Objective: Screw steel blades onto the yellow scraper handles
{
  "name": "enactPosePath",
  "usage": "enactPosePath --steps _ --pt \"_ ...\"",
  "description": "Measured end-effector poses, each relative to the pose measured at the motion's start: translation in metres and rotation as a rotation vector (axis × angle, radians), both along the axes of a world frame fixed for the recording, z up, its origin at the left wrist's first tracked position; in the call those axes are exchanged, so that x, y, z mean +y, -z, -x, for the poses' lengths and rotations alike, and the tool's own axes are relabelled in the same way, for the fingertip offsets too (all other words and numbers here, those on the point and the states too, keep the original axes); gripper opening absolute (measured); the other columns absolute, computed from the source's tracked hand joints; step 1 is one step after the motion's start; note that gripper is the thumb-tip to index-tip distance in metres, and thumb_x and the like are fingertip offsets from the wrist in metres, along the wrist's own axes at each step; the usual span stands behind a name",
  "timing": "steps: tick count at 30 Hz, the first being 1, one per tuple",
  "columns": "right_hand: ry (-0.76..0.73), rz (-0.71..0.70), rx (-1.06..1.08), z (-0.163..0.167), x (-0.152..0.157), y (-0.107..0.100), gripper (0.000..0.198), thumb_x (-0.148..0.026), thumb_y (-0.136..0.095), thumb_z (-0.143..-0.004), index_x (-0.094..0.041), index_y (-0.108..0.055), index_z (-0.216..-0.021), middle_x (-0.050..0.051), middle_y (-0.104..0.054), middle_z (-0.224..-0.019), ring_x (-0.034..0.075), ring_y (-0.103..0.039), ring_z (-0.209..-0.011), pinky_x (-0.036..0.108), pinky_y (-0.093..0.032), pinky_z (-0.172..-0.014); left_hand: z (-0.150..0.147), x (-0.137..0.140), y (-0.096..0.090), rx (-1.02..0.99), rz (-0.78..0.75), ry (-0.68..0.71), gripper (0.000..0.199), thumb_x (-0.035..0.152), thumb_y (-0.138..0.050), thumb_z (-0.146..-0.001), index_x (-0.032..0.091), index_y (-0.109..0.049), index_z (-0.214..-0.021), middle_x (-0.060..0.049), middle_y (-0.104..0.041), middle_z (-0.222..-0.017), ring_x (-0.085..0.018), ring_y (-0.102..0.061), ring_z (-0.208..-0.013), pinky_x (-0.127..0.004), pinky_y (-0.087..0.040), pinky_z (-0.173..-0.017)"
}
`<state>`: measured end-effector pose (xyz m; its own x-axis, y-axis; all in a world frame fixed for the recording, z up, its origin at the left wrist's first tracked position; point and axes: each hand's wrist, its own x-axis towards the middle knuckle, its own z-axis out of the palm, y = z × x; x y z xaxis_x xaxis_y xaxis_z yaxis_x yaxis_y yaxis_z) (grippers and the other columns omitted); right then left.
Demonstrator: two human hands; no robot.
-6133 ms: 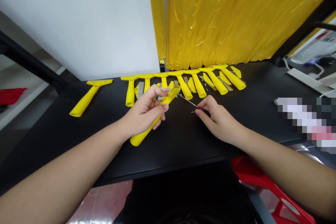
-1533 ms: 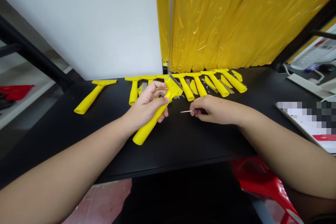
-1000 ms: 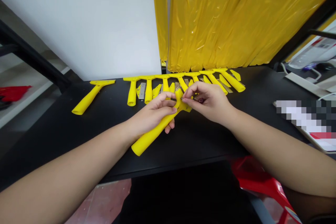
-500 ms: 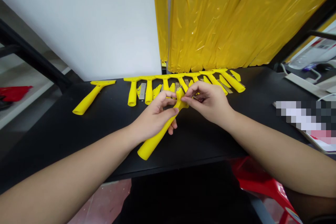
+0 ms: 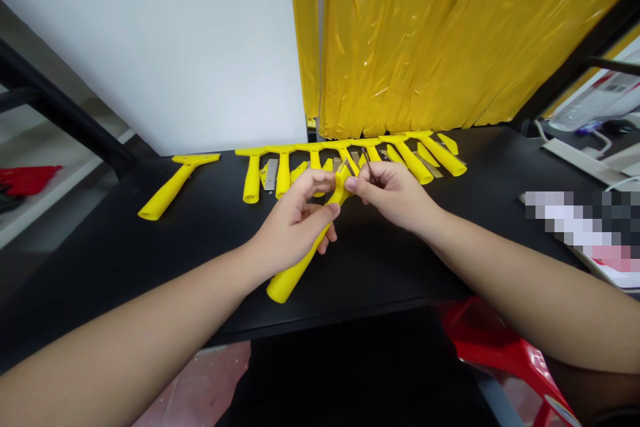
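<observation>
My left hand (image 5: pixel 305 220) is closed around the yellow scraper handle (image 5: pixel 293 275), which slants over the black table with its hollow end toward me. The head of this scraper is tipped up between my two hands, and a dark thin edge shows along it. My right hand (image 5: pixel 397 193) has its thumb pressed against the head. From its curled fingers sticks up a thin dark rod-like tool (image 5: pixel 367 159), whose exact kind I cannot make out. Beyond my hands, several yellow scraper handles (image 5: pixel 252 180) lie in a row, partly hidden by my fingers.
Small yellow plates (image 5: pixel 299 171) and grey metal blades (image 5: pixel 271 175) lie between the handles. One handle (image 5: pixel 167 192) lies apart at the left. A white panel (image 5: pixel 160 47) and yellow plastic sheeting (image 5: pixel 450 40) rise behind the black table (image 5: pixel 400 267). A red chair (image 5: pixel 493 340) is below right.
My right fingers have shifted, and the dark rod now shows above them. My right thumb is higher on the scraper head. The held handle's lower end has moved slightly right and up.
</observation>
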<state>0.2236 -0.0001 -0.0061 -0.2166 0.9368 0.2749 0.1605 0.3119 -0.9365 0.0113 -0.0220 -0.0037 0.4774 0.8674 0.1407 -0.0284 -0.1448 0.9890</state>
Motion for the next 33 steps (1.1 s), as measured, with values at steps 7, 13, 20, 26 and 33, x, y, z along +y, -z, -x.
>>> enactPosePath --steps 7,13,20,26,33 --pt "0.027 -0.133 -0.113 -0.004 0.002 0.004 0.043 -0.051 -0.085 -0.089 -0.021 -0.058 -0.074 -0.005 -0.049 -0.064 0.010 -0.040 -0.059 0.029 -0.032 -0.054 0.000 0.004 -0.006 -0.104 0.301 0.054 0.029 0.019 -0.068 -0.096 0.024 -0.051 -0.118 0.002 -0.066 -0.092 -0.010 -0.067 -0.054 -0.019 -0.048 -0.042" --pt "0.002 -0.148 -0.173 -0.005 0.001 0.003 0.028 -0.034 -0.075 -0.095 -0.020 -0.059 -0.077 -0.004 -0.051 -0.066 0.011 -0.041 -0.060 0.029 -0.033 -0.055 0.002 0.006 -0.008 -0.119 0.369 0.083 0.029 0.021 -0.071 -0.095 0.023 -0.051 -0.116 0.002 -0.068 -0.087 -0.010 -0.066 -0.052 -0.019 -0.049 -0.044" --pt "-0.060 -0.014 -0.137 -0.009 0.004 0.001 0.041 -0.047 -0.086 -0.087 -0.020 -0.057 -0.073 -0.005 -0.049 -0.064 0.011 -0.040 -0.059 0.030 -0.032 -0.055 0.000 0.005 -0.001 -0.048 0.258 0.084 0.029 0.018 -0.066 -0.097 0.024 -0.048 -0.118 0.002 -0.066 -0.093 -0.012 -0.069 -0.056 -0.020 -0.050 -0.042" --pt "-0.080 -0.087 -0.036 -0.008 0.004 0.008 0.032 -0.035 -0.084 -0.090 -0.024 -0.054 -0.093 -0.005 -0.049 -0.076 0.013 -0.043 -0.066 0.030 -0.040 -0.062 0.000 0.003 -0.008 -0.086 0.352 0.059 0.030 0.018 -0.070 -0.095 0.023 -0.051 -0.119 0.002 -0.067 -0.087 -0.011 -0.067 -0.055 -0.020 -0.048 -0.044" --pt "-0.043 -0.265 -0.257 -0.031 0.008 0.005 0.015 -0.022 -0.065 -0.100 -0.027 -0.060 -0.113 0.005 -0.058 -0.103 0.019 -0.056 -0.084 0.035 -0.050 -0.073 0.008 0.021 -0.006 -0.221 0.421 -0.089 0.032 0.018 -0.076 -0.090 0.020 -0.054 -0.113 0.000 -0.065 -0.078 -0.012 -0.064 -0.056 -0.018 -0.040 -0.044"
